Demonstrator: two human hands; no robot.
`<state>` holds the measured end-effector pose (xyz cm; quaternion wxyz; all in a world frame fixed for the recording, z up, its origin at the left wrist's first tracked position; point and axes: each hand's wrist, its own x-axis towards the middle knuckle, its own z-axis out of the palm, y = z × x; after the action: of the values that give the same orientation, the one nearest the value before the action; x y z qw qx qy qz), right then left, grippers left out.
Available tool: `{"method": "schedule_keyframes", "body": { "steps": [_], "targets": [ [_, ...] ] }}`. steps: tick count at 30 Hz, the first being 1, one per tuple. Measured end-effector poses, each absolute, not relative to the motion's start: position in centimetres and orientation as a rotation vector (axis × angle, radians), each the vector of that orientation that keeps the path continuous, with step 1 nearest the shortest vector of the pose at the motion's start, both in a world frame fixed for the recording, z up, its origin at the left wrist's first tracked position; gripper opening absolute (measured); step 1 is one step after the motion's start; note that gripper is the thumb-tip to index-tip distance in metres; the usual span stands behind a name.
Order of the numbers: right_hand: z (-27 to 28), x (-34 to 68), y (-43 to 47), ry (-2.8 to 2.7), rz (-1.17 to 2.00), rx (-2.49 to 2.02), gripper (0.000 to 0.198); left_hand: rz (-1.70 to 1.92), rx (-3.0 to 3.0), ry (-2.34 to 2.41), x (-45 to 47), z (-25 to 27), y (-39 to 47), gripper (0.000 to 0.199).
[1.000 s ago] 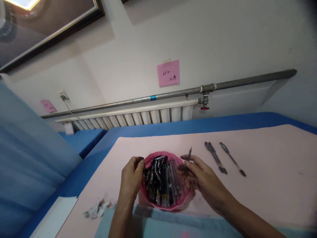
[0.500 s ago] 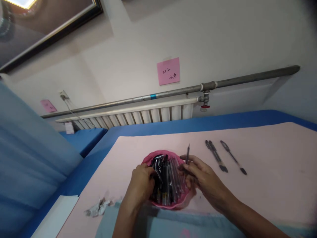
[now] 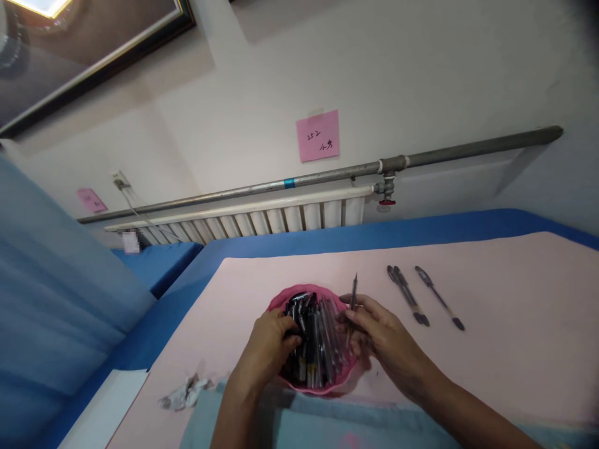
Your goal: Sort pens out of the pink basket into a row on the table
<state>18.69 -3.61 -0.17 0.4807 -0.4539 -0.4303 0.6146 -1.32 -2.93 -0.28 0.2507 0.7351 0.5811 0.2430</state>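
A pink scalloped basket stands before me, filled with black pen caps and clear pen barrels. My left hand reaches over its left side, fingers curled among the black pieces; what they pinch, if anything, is hidden. On the basket's right side, my right hand grips an uncapped pen nearly upright, its tip pointing up. To the right, two capped pens lie side by side on the pink sheet, with one more capped pen beside them.
Crumpled white paper or plastic lies left of the basket. A blue-green cloth covers the near edge. White paper lies at lower left beside a blue curtain. A radiator and metal pipe run along the wall behind.
My left hand has shifted slightly within the basket, its fingertips moving a little to the right over the black pieces. My right hand and its pen are nearly unmoved.
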Motion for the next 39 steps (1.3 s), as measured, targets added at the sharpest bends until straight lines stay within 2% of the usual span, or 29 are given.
{"method": "schedule_keyframes", "body": {
  "steps": [3, 9, 13, 20, 32, 39],
  "targets": [
    [-0.1, 18.8, -3.5, -1.055, 1.506, -1.125, 0.018, 0.871, 1.613, 1.467, -1.4, 0.3, -3.3, 0.009],
    [-0.2, 18.0, -4.5, -1.234, 1.581, -1.111, 0.038, 1.141, 0.925, 1.124, -0.6, 2.1, -3.8, 0.022],
    [-0.4, 17.3, -5.5, -1.515, 1.699, -0.994, 0.033, 1.263, 0.721, 1.066, -0.5, 2.4, -3.6, 0.029],
    [-0.9, 17.1, -5.8, -1.693, 1.672, -1.057, 0.028, 1.31, 0.685, 1.017, -0.3, 2.4, -3.7, 0.023],
    [-1.8, 17.2, -5.6, -1.639, 1.617, -1.101, 0.029, 1.198, 0.879, 1.069, 0.8, 2.3, -4.0, 0.022],
    [-1.6, 17.0, -5.3, -1.478, 1.665, -1.094, 0.02, 1.125, 0.877, 1.037, 1.8, 1.7, -4.0, 0.019]
  ]
}}
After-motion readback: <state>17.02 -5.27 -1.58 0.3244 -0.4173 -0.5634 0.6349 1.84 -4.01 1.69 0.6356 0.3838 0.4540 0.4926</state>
